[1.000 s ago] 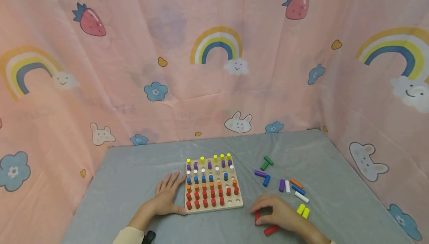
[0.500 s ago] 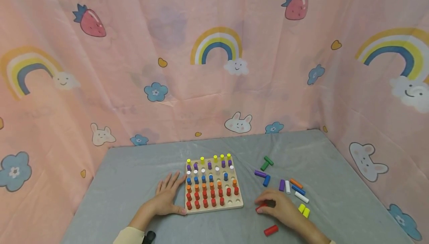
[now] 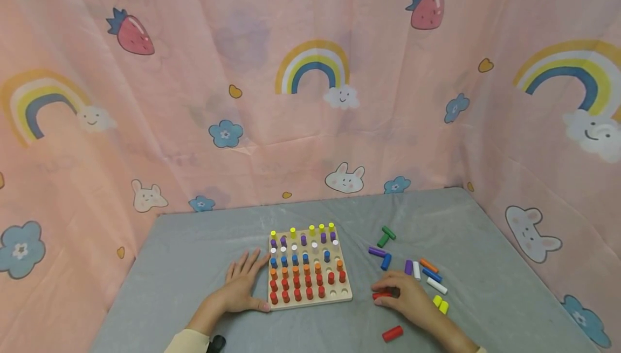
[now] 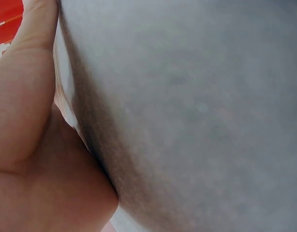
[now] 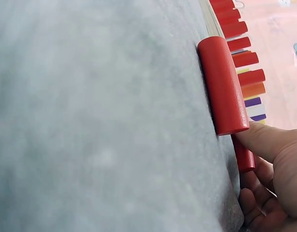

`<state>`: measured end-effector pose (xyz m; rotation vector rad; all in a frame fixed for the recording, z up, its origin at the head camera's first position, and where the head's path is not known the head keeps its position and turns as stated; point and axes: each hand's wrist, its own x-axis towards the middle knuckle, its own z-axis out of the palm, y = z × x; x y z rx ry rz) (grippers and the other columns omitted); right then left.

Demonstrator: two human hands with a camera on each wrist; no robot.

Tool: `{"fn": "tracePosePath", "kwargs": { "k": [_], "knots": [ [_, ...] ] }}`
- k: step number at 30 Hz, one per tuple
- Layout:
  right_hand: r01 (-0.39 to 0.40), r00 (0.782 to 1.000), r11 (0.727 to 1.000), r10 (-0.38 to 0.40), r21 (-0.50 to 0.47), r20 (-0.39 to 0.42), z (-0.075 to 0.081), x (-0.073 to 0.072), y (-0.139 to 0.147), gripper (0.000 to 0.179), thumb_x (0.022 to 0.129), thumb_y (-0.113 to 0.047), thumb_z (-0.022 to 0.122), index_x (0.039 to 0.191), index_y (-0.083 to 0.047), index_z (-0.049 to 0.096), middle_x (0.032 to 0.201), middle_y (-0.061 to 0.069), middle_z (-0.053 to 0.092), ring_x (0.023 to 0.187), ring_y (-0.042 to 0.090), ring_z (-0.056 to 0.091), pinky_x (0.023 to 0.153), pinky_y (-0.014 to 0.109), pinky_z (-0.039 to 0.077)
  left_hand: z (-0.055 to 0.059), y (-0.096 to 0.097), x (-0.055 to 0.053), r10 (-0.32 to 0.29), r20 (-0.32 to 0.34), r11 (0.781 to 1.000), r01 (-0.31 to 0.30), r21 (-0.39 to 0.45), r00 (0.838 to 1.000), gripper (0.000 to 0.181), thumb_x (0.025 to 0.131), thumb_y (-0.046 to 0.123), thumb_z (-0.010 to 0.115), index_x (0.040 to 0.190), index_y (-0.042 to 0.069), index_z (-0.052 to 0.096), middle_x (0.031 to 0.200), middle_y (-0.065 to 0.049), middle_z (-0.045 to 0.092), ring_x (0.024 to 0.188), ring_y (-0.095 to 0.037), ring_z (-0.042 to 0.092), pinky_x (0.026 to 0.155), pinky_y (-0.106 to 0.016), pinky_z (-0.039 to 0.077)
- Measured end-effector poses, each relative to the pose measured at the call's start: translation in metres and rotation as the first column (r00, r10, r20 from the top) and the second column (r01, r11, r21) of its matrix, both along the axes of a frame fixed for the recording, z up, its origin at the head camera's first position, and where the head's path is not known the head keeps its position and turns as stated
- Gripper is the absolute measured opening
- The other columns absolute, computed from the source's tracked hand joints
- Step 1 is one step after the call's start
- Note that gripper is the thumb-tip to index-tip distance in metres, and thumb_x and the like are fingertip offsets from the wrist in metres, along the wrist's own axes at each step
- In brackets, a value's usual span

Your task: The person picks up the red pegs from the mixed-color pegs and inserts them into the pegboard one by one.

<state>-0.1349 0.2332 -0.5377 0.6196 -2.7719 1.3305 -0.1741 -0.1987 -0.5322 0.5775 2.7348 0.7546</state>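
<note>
A wooden pegboard (image 3: 335,300) lies on the grey cloth, with rows of red, orange, blue, white, purple and yellow pegs standing in it. Several of its holes hold no peg. My left hand (image 3: 242,288) rests spread on the cloth, thumb and fingertips at the board's left edge. Right of the board, my right hand (image 3: 405,296) pinches a red peg (image 3: 381,295) between thumb and fingers, low over the cloth. The right wrist view shows this held peg (image 5: 244,157) partly hidden behind a loose red peg (image 5: 223,87) lying on the cloth.
Scattered on the right are green pegs (image 3: 383,240), purple pegs (image 3: 377,251), blue pegs (image 3: 385,261), white pegs (image 3: 436,285), an orange peg (image 3: 429,264) and yellow pegs (image 3: 443,307). A pink printed curtain (image 3: 271,170) hangs behind the table.
My right hand has moved slightly away from me with the red peg, which has turned from upright-looking to sideways. The other red peg is now fully uncovered. My left hand stays put.
</note>
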Motion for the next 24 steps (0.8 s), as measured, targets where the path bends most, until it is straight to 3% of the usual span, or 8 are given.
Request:
{"fn": "tracePosePath", "kwargs": {
  "k": [5,12,24],
  "knots": [
    [-0.008,0.998,1.0,0.007,0.009,0.063,0.001,-0.003,0.003,0.022,0.08,-0.03,0.081,0.098,-0.018,0.078,0.093,-0.005,0.068,0.079,-0.001,0.054,0.066,0.018,0.047,-0.003,0.0,-0.001,-0.008,-0.009,1.0,0.009,0.017,1.0,0.122,0.061,0.072,0.077,0.159,0.028,0.019,0.167,-0.016,0.008,0.151,-0.049,0.001,0.112,-0.076,-0.002],
    [-0.08,0.989,0.997,0.08,-0.004,0.122,0.003,-0.006,0.01,0.024,0.081,-0.029,0.08,0.102,-0.019,0.078,0.094,-0.004,0.065,0.076,0.002,0.051,0.064,0.018,0.044,0.002,0.0,0.001,0.0,0.008,1.0,-0.001,0.009,1.0,0.124,0.059,0.075,0.075,0.159,0.028,0.019,0.167,-0.017,0.009,0.152,-0.048,0.002,0.114,-0.074,-0.001],
    [-0.093,0.986,0.996,0.09,0.016,0.137,0.003,-0.009,0.012,0.021,0.082,-0.026,0.079,0.102,-0.018,0.079,0.09,-0.005,0.064,0.072,-0.003,0.048,0.06,0.018,0.043,0.009,0.002,0.001,-0.001,0.014,1.0,0.001,-0.017,1.0,0.123,0.061,0.068,0.08,0.159,0.022,0.02,0.166,-0.021,0.011,0.15,-0.051,0.005,0.113,-0.076,0.003]
  ]
}}
